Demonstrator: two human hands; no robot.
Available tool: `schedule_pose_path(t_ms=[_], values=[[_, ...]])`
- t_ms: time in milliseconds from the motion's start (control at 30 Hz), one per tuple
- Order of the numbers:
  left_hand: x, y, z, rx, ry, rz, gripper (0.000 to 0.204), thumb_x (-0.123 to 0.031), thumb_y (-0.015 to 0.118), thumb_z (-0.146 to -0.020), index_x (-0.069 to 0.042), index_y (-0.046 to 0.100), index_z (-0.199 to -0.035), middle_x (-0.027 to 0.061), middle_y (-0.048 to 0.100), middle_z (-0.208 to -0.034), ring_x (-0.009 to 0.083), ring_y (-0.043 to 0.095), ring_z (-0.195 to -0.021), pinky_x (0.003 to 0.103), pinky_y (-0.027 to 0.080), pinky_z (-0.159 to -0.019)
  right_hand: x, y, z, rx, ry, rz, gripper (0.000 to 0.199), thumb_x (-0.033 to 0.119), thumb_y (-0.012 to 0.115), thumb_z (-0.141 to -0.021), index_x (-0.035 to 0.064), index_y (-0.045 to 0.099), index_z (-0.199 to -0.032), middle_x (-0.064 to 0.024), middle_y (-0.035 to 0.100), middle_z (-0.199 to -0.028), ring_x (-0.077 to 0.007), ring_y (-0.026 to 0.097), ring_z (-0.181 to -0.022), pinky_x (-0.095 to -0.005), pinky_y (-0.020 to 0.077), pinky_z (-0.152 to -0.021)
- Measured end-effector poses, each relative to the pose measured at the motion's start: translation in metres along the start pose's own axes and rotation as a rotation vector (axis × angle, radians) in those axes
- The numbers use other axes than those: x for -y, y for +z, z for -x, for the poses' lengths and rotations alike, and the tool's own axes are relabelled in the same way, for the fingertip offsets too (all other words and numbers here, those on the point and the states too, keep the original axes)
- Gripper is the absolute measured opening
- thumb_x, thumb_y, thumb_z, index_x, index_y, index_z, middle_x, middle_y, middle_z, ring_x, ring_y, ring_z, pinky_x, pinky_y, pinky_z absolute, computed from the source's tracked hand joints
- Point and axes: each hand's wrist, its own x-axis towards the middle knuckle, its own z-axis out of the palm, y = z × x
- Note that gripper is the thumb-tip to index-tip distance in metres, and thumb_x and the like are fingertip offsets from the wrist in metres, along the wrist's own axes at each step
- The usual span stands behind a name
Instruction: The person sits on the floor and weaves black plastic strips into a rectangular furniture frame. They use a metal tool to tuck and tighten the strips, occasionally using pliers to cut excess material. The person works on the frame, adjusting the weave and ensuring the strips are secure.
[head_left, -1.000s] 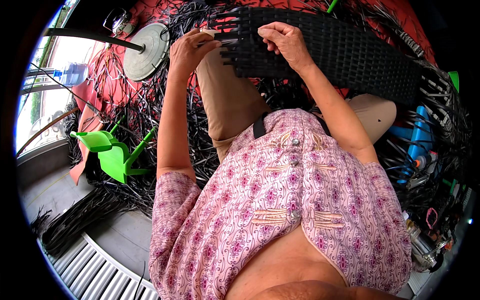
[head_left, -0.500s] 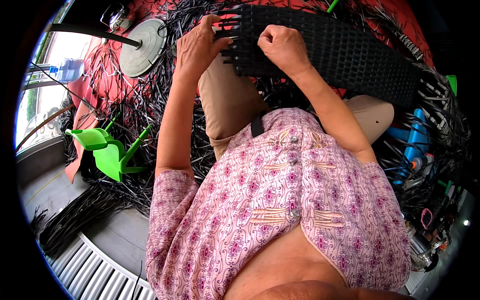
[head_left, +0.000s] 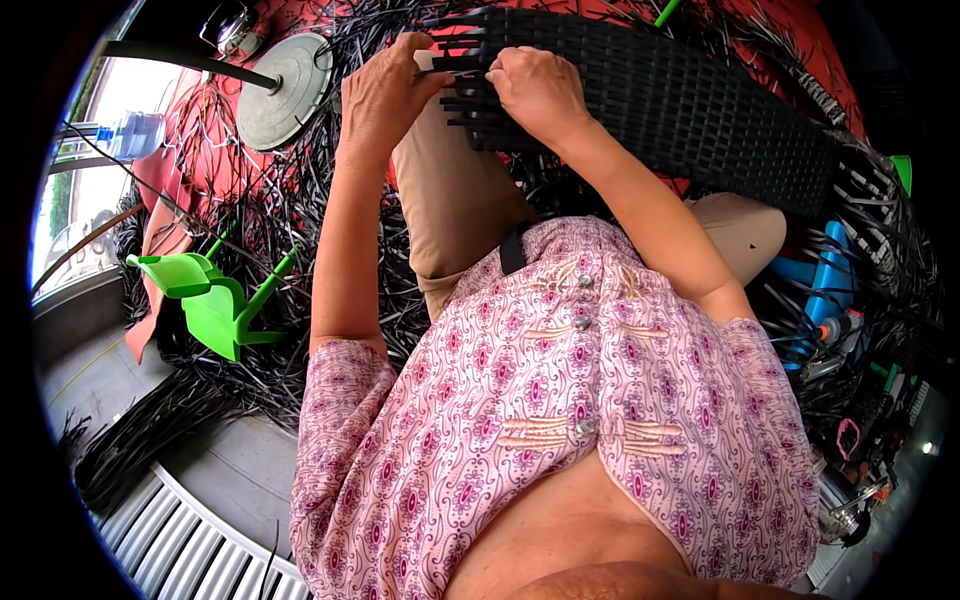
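Seen from the head, looking down, both hands are at the near end of a black woven mat point(head_left: 660, 100). The mat is made of flat black strips that cross over and under each other, so it looks like a grid of little squares. It is long and flat. Its long side runs from the hands away to the right and a bit toward the person, across the lap. The end at the hands is not tidy: loose strip ends stick out there like a comb.

The left hand point(head_left: 385, 85) is curled, and its fingers pinch a loose black strip point(head_left: 452, 71) at the edge of the mat. The right hand point(head_left: 535, 90) is just beside it, bent into a loose fist that presses down on the mat's end. The two hands nearly touch.

Under the hands lie tan trousers point(head_left: 455, 195). Left of the left hand is a round grey disc point(head_left: 285, 90) with a dark pole. Lower left of that hand stands a green plastic chair point(head_left: 210, 300). Heaps of loose black strips point(head_left: 250, 240) lie all around on the floor.
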Motion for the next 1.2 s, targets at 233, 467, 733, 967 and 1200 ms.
schedule_pose_path(t_ms=[233, 467, 733, 967, 1200], values=[[0.038, 0.010, 0.012, 0.006, -0.108, -0.173, 0.042, -0.041, 0.077, -0.082, -0.009, 0.067, -0.106, 0.0119, 0.072, -0.090, 0.0346, 0.067, -0.083, 0.043, 0.051, -0.075, -0.002, 0.001, 0.004, 0.002, 0.118, -0.249, 0.022, 0.025, 0.073, -0.083, 0.0036, 0.070, -0.080, -0.0152, 0.070, -0.080, -0.0352, 0.070, -0.078, -0.0451, 0.0560, -0.073], [0.049, 0.025, -0.007, 0.114, -0.267, 0.568, 0.027, -0.027, 0.074, -0.088, -0.004, 0.074, -0.102, 0.0021, 0.063, -0.071, 0.0109, 0.056, -0.067, 0.030, 0.048, -0.066, -0.003, -0.001, 0.005, -0.054, 0.038, -0.148, 0.017, 0.023, 0.071, -0.087, 0.0056, 0.073, -0.085, -0.0153, 0.066, -0.085, -0.0366, 0.068, -0.078, -0.0460, 0.0558, -0.074], [0.057, 0.058, -0.028, 0.217, -0.011, 0.620, 0.026, -0.013, 0.061, -0.082, -0.001, 0.073, -0.101, 0.0110, 0.069, -0.078, 0.0178, 0.063, -0.071, 0.033, 0.048, -0.069, -0.007, -0.003, 0.001, -0.039, -0.024, -0.141, 0.016, 0.023, 0.071, -0.087, 0.0069, 0.073, -0.087, -0.0160, 0.065, -0.088, -0.0359, 0.068, -0.076, -0.0456, 0.0567, -0.072], [0.038, 0.057, -0.024, 0.275, -0.179, 1.002, 0.024, -0.006, 0.063, -0.081, -0.002, 0.074, -0.102, -0.0058, 0.059, -0.073, 0.0058, 0.049, -0.069, 0.026, 0.041, -0.062, 0.004, 0.005, 0.005, -0.131, -0.001, -0.007, 0.019, 0.026, 0.075, -0.084, 0.0079, 0.070, -0.084, -0.0126, 0.060, -0.088, -0.0343, 0.069, -0.073, -0.0436, 0.0582, -0.063], [0.040, 0.062, -0.029, 0.347, -0.312, 1.078, 0.020, -0.009, 0.061, -0.089, -0.001, 0.071, -0.105, 0.0001, 0.065, -0.083, 0.0108, 0.061, -0.072, 0.025, 0.051, -0.066, -0.009, 0.015, 0.007, -0.202, -0.148, 0.189, 0.016, 0.026, 0.067, -0.080, 0.0117, 0.063, -0.075, -0.0062, 0.062, -0.081, -0.0247, 0.061, -0.091, -0.0371, 0.0569, -0.061]])
